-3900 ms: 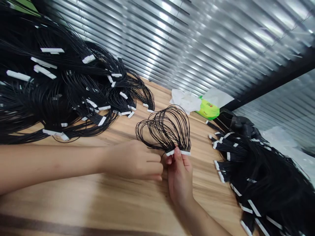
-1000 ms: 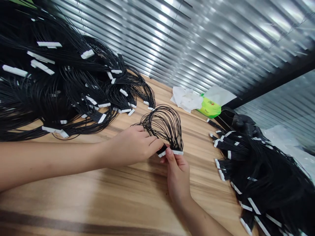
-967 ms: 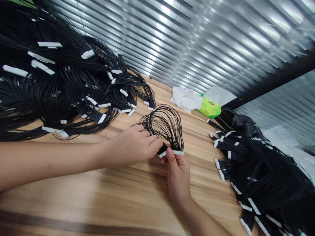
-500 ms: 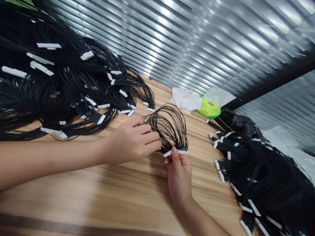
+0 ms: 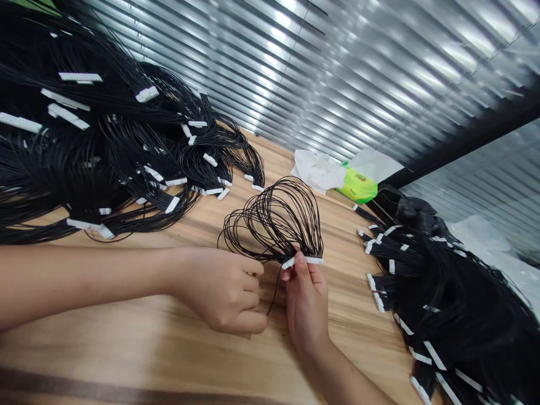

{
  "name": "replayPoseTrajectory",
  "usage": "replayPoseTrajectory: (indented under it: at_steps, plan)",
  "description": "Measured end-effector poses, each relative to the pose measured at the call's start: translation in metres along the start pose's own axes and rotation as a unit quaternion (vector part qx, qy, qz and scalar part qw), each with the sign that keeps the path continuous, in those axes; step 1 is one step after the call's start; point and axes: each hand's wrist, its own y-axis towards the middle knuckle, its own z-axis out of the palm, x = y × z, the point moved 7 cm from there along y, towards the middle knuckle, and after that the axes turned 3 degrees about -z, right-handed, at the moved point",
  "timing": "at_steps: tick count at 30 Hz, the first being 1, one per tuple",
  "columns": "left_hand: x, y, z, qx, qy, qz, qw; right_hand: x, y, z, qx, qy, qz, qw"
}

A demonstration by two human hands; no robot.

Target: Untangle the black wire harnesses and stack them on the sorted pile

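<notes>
My right hand (image 5: 307, 298) pinches two white connectors (image 5: 314, 260) between thumb and fingers. From them a bundle of thin black wires (image 5: 270, 216) loops up and to the left in wide arcs over the wooden table. My left hand (image 5: 223, 289) is closed to the left of the connectors, its back to me. One single black wire (image 5: 275, 289) runs down from the connectors to its thumb and forefinger, which hold it; the fingertips are partly hidden.
A large heap of black wire harnesses (image 5: 105, 146) with white connectors covers the back left of the table (image 5: 181, 360). Another pile of harnesses (image 5: 472, 315) lies at the right. A green tissue pack (image 5: 359, 184) and white tissues (image 5: 316, 170) lie at the back, before a corrugated metal wall (image 5: 337, 73).
My left hand has moved down and slightly left, away from the loops, drawing one wire out below. The loops have spread to the left. My right hand keeps its hold.
</notes>
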Motion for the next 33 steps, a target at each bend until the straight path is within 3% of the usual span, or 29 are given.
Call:
replayPoseTrajectory:
  at_steps: [12, 22, 27, 33]
  plan:
    - [0.009, -0.002, -0.006, -0.004, 0.042, -0.064, 0.997, -0.001, -0.002, 0.001, 0.012, -0.033, 0.003, 0.999]
    - [0.04, -0.009, -0.032, -0.121, 0.089, -0.209, 0.966, 0.004, 0.001, -0.001, -0.017, 0.006, -0.027, 0.999]
    - [0.059, -0.015, -0.033, -0.095, 0.194, -0.27, 0.938, 0.009, 0.002, -0.002, -0.03, -0.007, -0.055, 0.998]
    - [0.069, -0.016, -0.031, -0.047, 0.21, -0.342, 0.915, 0.006, 0.001, -0.002, -0.027, -0.013, -0.049, 0.998]
